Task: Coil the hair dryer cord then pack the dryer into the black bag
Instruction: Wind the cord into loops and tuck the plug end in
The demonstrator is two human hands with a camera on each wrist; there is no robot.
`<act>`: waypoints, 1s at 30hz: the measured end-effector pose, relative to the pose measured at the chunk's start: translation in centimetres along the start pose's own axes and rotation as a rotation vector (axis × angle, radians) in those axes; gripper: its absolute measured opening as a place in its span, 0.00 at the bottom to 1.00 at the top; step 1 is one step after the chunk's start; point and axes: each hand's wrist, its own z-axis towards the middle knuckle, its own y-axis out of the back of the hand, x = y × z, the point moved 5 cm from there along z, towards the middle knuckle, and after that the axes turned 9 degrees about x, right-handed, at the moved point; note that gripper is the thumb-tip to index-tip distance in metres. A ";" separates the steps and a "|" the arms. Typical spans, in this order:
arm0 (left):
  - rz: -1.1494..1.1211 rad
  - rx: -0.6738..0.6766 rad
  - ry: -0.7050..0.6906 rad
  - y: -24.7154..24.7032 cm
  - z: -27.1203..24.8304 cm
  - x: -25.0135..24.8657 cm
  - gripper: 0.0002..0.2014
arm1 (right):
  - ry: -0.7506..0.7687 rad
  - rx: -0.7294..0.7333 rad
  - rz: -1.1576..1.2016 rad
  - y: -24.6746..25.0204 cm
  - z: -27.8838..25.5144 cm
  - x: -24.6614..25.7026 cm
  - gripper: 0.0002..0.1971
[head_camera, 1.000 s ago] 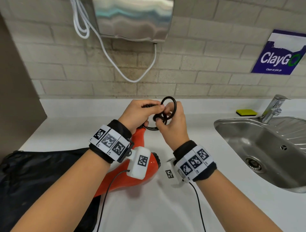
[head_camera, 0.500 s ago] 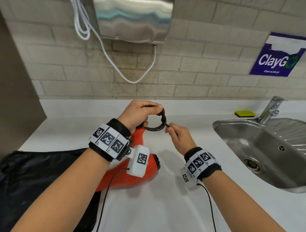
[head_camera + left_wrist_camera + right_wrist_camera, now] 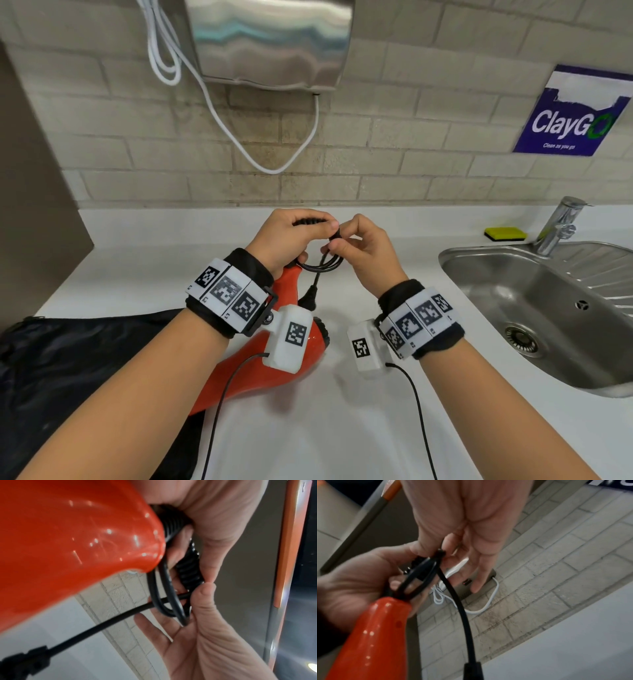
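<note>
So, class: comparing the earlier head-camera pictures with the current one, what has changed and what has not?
The right hand dropped away from the coil, then came back up to pinch the cord beside the left hand. The left hand kept gripping the coil; the hair dryer and black bag stayed put.

Orange hair dryer (image 3: pixel 246 370) with black cord (image 3: pixel 322 265) looped at its handle.
Black bag (image 3: pixel 68 359) lies flat, partly under the dryer.

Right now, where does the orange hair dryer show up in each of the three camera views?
Head view: the glossy orange plastic hair dryer lies low, left of centre, under the left wrist.
Left wrist view: it fills the upper left.
Right wrist view: its handle rises from the lower left.
Shared landmark: the thin black cord looped at the handle's end.
</note>
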 end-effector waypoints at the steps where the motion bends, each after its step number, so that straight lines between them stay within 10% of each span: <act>1: -0.005 0.009 0.002 0.0 0.0 0.0 0.02 | 0.002 0.024 -0.013 -0.2 0.0 0.0 0.13; 22: 0.076 0.335 0.068 0.2 -0.4 -1.2 0.06 | -0.132 0.005 -0.217 0.7 -0.6 0.8 0.16; 30: 0.214 0.174 -0.037 -0.9 -0.9 -2.0 0.02 | -0.079 -0.074 -0.440 0.9 -0.6 3.4 0.17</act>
